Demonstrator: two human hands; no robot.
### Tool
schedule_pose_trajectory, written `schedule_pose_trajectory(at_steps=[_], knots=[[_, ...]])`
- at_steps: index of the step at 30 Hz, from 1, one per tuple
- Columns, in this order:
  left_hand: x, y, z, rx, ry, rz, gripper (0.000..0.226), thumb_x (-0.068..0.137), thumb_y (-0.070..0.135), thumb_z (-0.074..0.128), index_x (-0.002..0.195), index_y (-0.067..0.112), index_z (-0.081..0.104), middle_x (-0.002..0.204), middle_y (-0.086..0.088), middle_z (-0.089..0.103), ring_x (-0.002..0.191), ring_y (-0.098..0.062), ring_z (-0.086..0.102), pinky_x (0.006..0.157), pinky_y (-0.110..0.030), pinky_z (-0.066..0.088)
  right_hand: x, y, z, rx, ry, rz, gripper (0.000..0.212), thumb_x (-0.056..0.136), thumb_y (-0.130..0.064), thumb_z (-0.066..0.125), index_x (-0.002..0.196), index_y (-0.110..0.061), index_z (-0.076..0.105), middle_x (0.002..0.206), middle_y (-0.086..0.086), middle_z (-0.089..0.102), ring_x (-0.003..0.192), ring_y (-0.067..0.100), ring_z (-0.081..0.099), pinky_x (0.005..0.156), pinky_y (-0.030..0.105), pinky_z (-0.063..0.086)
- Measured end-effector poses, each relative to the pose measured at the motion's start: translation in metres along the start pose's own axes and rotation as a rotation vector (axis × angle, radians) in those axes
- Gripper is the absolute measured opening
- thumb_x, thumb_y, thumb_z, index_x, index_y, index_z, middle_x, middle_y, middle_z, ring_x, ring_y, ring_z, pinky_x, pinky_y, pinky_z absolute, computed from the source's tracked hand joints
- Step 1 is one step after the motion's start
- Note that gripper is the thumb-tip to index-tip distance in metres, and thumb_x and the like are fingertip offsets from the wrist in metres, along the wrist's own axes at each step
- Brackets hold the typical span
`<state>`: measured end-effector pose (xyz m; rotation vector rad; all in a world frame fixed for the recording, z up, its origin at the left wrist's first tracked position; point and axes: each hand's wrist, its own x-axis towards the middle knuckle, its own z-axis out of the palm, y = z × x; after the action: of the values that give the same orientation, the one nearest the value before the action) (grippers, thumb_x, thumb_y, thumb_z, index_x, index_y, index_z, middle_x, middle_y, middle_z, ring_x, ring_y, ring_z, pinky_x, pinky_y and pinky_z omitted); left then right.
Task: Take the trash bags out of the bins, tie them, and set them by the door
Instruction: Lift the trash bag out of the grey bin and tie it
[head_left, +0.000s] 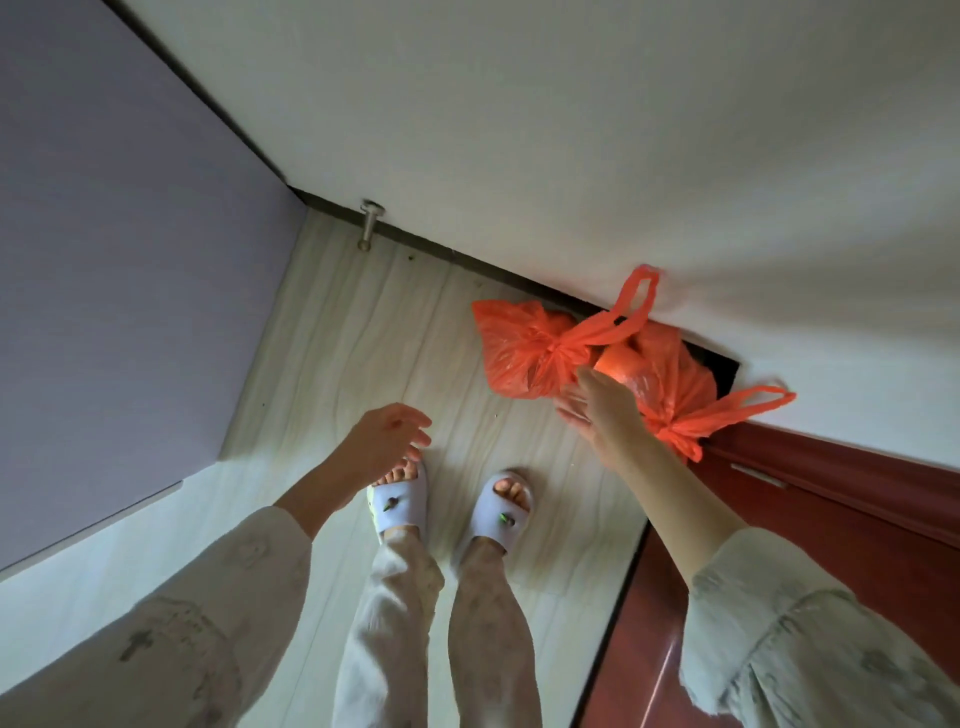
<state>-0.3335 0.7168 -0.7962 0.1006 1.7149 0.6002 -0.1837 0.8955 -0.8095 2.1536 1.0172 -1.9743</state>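
Orange tied bags (524, 353) sitting against door (831, 519); right hand (602, 410) released, hovering; left hand (389, 431) empty. Nudging bags clear of door swing advisable.

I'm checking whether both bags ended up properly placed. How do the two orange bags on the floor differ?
The left orange bag lies farther from the red door, with its handle loop rising up against the white wall. The right orange bag sits beside the door, its loop pointing sideways, partly hidden by the right hand, which is open. Both are knotted, translucent orange, and rest by the wall.
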Motion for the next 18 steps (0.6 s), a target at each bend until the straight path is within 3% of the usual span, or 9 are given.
schedule_pose_trajectory(at_steps=[3, 6, 12, 18], knots=[[-0.055, 0.008, -0.009, -0.022, -0.022, 0.018, 0.020, 0.092, 0.007, 0.039, 0.097, 0.008, 0.058, 0.084, -0.006, 0.064, 0.069, -0.016, 0.058, 0.057, -0.013, 0.047, -0.068, -0.011, 0.006, -0.027, -0.116, 0.018, 0.016, 0.096, -0.016, 0.040, 0.099, -0.010, 0.055, 0.093, 0.011, 0.061, 0.080, 0.020, 0.058, 0.069, 0.026, 0.046], [-0.119, 0.016, -0.022, -0.054, 0.022, 0.073, 0.019, 0.094, 0.012, 0.040, 0.098, 0.008, 0.058, 0.083, -0.005, 0.064, 0.069, -0.014, 0.059, 0.052, -0.007, 0.046, -0.145, -0.023, 0.013, -0.047, -0.299, -0.014, 0.021, 0.097, -0.018, 0.038, 0.088, -0.014, 0.056, 0.089, 0.005, 0.062, 0.081, 0.018, 0.060, 0.073, 0.028, 0.046], [-0.245, 0.015, -0.046, -0.258, 0.248, 0.179, 0.020, 0.096, 0.015, 0.038, 0.093, 0.015, 0.058, 0.085, -0.002, 0.062, 0.075, -0.016, 0.059, 0.069, -0.025, 0.046, -0.276, -0.038, 0.021, -0.175, -0.511, -0.138, 0.024, 0.098, -0.021, 0.038, 0.088, -0.016, 0.060, 0.083, 0.003, 0.066, 0.077, 0.016, 0.063, 0.066, 0.025, 0.048], [-0.388, -0.024, -0.041, -0.569, 0.543, 0.320, 0.024, 0.096, 0.017, 0.037, 0.089, 0.020, 0.060, 0.087, -0.003, 0.064, 0.078, -0.019, 0.061, 0.075, -0.029, 0.048, -0.385, -0.020, 0.033, -0.340, -0.737, -0.289, 0.029, 0.098, -0.026, 0.036, 0.093, -0.020, 0.064, 0.076, -0.004, 0.072, 0.075, 0.012, 0.065, 0.067, 0.025, 0.047]])
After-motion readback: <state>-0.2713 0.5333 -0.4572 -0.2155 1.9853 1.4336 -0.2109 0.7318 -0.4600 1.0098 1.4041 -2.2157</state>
